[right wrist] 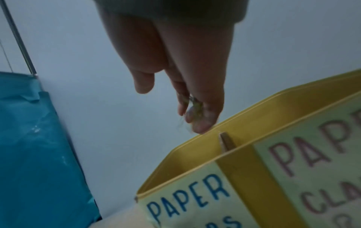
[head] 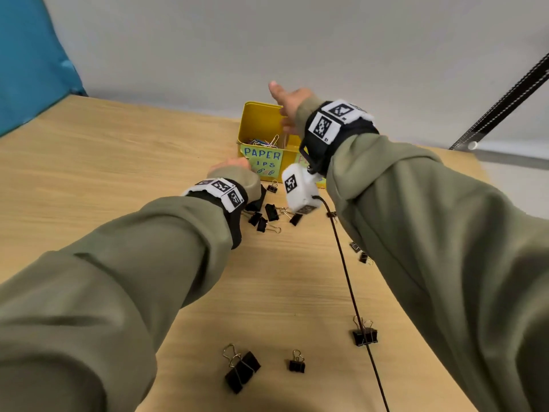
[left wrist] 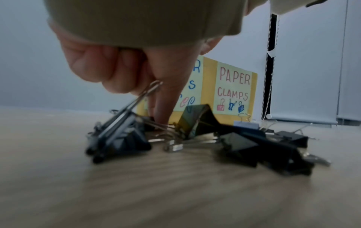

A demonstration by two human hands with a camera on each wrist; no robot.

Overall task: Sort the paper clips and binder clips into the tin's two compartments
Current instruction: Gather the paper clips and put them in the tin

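Observation:
The yellow tin (head: 257, 120) stands at the table's far side, with labels "PAPER CLIPS" on the left and "PAPER CLAMPS" (left wrist: 233, 88) on the right. Coloured paper clips (head: 267, 141) lie in its left compartment. My right hand (head: 286, 114) hovers over the tin near the divider (right wrist: 226, 141). Its fingers (right wrist: 207, 95) point straight down, the thumb stands apart, and blurred paper clips (right wrist: 192, 106) sit at the fingertips. My left hand (head: 234, 165) is low in front of the tin. Its index finger (left wrist: 166, 95) reaches the table among black binder clips (left wrist: 121, 138); what its tip touches is hidden.
Several binder clips (head: 269, 214) lie in front of the tin, others nearer me (head: 242, 371) and to the right (head: 364, 336). A black cable (head: 347, 278) runs across the wooden table (head: 118, 162) from a white device (head: 300, 187). A blue sheet (head: 29, 60) hangs at the left.

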